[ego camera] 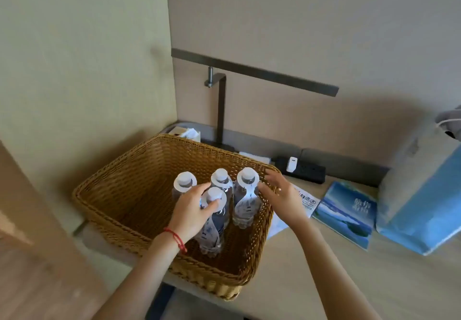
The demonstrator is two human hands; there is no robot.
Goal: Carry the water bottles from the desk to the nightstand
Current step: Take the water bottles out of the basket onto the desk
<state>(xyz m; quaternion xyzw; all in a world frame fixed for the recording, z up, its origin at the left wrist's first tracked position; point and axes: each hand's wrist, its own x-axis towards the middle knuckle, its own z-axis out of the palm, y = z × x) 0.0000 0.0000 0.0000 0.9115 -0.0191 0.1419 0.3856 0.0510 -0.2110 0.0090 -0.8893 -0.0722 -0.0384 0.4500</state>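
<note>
Four water bottles (pixel 245 196) upright and bunched together in the right half of a woven wicker basket (pixel 124 192), white caps up, paper collars round the necks. Basket set on the near-left end of a pale desk (pixel 311 270), its near corner jutting past the desk edge.

Left hand (pixel 192 210) down inside the basket, fingers curled round the neck of the nearest bottle (pixel 214 220), thumb under its cap; red string bracelet (pixel 175 238) at the wrist. Right hand (pixel 280 192) over the basket's right rim, fingers spread and relaxed, thumb tip just touching the collar of the far-right bottle, gripping nothing.

Behind the basket: a tissue box (pixel 185 132) in the far corner, beside the base of a dark desk lamp (pixel 222 110) with a long flat bar head. Right of the basket: a black power strip (pixel 303 169) with a white plug against the wall, a printed white leaflet (pixel 306 201) partly under the right hand, a blue booklet (pixel 345 213) and a light-blue paper bag (pixel 421 210) at the far right.
</note>
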